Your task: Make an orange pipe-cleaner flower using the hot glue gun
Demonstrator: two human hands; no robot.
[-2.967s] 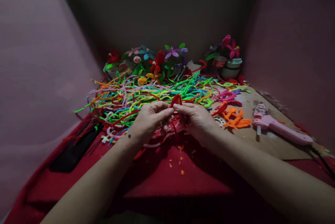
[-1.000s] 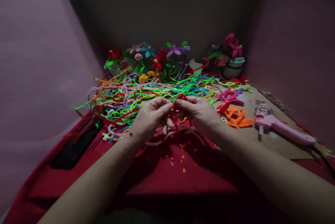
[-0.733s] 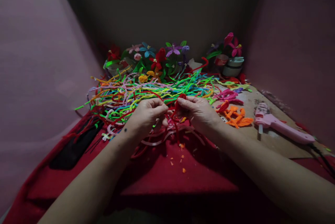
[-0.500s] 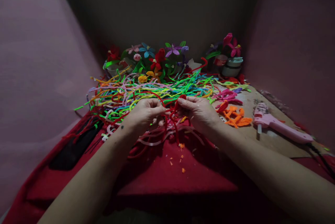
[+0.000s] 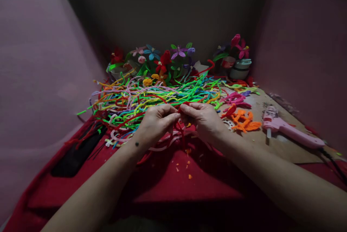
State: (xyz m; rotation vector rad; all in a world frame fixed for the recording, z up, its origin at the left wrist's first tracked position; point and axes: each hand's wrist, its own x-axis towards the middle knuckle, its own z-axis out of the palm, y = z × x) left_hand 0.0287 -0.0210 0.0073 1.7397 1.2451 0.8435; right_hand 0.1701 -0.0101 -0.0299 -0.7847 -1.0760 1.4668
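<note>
Both hands meet over the front of a pile of coloured pipe cleaners (image 5: 151, 93). My left hand (image 5: 159, 118) pinches a red pipe cleaner (image 5: 182, 134) between thumb and fingers. My right hand (image 5: 200, 116) grips the same red piece at its folded upper part, thumb on top. Red ends hang below the fingertips, above the red cloth (image 5: 189, 188). The spot where the two hands' fingertips touch is partly hidden by the thumbs.
A pink glue gun (image 5: 292, 132) lies on a board (image 5: 282, 152) at the right, beside orange pipe-cleaner shapes (image 5: 245, 120) and magenta ones (image 5: 234, 99). Pipe-cleaner flowers (image 5: 161, 62) and a lidded jar (image 5: 240, 68) stand behind. A black flat object (image 5: 77, 152) rests at left.
My left hand has moved right and now touches my right hand. The red loop that stood up by the left fingers is no longer visible there.
</note>
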